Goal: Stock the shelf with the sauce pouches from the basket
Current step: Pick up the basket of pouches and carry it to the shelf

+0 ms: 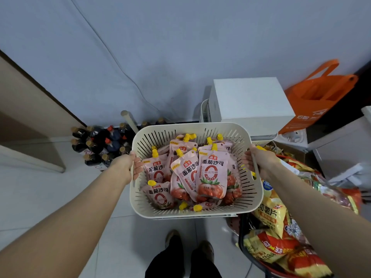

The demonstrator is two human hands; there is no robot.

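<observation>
Head view: standing on tiled floor (40, 197), no shelf in sight. Holding cream slotted basket (190, 125) in the air; likely to snag on snack bags (271, 213) just beside its right wall, or clip dark bottles (94, 143) on the floor to the left. Heaped inside with sauce pouches (210, 173), loose, apt to slide out on any tilt. Gripped at opposite rims by left hand (125, 166) and right hand (259, 159), fingers curled over; would spill on a slipped grip.

cam: your single head-worn wide-angle view | faces: forward and steeply down, wall (180, 47) at top, floor (50, 197) and your shoes (205, 248) at bottom | range: close above the basket (190, 125) gripped by your left hand (124, 167) and right hand (259, 159)
</observation>
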